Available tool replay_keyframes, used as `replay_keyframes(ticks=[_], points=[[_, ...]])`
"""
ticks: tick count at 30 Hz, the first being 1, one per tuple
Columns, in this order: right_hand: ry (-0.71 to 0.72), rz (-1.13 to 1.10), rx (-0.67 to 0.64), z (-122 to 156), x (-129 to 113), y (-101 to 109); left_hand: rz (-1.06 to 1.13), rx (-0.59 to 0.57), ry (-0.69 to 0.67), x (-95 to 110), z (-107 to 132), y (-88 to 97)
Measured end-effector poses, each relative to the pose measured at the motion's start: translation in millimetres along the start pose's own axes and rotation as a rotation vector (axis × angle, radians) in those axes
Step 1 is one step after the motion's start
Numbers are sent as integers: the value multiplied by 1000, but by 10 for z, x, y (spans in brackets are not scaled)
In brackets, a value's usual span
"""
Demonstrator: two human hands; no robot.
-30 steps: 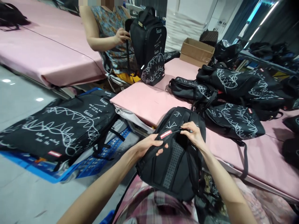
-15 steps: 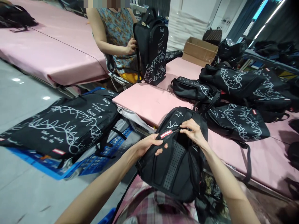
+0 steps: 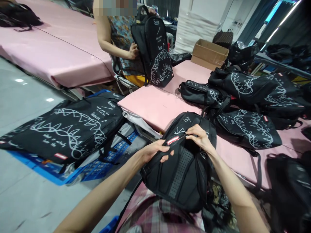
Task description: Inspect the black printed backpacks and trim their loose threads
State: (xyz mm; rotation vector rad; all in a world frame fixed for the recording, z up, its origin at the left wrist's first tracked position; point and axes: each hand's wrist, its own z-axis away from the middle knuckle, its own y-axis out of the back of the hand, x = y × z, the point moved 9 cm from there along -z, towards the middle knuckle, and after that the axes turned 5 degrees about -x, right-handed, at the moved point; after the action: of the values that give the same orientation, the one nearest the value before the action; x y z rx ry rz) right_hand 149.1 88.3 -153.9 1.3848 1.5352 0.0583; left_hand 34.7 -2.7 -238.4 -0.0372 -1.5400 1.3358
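Note:
A black backpack (image 3: 167,181) with white line drawings rests on my lap and against the table edge, its padded back panel facing me. My left hand (image 3: 157,152) is closed on its shoulder strap (image 3: 186,121), beside a red-and-white label (image 3: 172,140). Just right of the label, my right hand (image 3: 198,135) pinches a small dark piece at the strap, with a thin shiny line running toward the label. Its fingertips hide most of that piece, so I cannot tell what it is.
Across the pink table (image 3: 145,103) a co-worker (image 3: 126,42) holds an upright black backpack (image 3: 160,51). Several printed backpacks (image 3: 252,129) lie to the right, with a cardboard box (image 3: 210,54) behind. Left, another backpack (image 3: 73,129) lies over a blue crate (image 3: 58,179). A dark bag (image 3: 289,184) fills the lower right.
My right hand has shifted slightly left, closer to the label. The co-worker's backpack has tilted left, with a hand now near its top. A dark bag has come into view at lower right.

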Motion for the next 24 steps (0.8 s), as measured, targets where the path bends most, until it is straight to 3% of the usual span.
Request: replay_keyframes(ticks=[11, 24], points=[[37, 15, 32, 19, -61, 90, -3, 9, 4, -8, 1, 31], [82, 36, 11, -7, -99, 32, -2, -6, 4, 7, -6, 3]])
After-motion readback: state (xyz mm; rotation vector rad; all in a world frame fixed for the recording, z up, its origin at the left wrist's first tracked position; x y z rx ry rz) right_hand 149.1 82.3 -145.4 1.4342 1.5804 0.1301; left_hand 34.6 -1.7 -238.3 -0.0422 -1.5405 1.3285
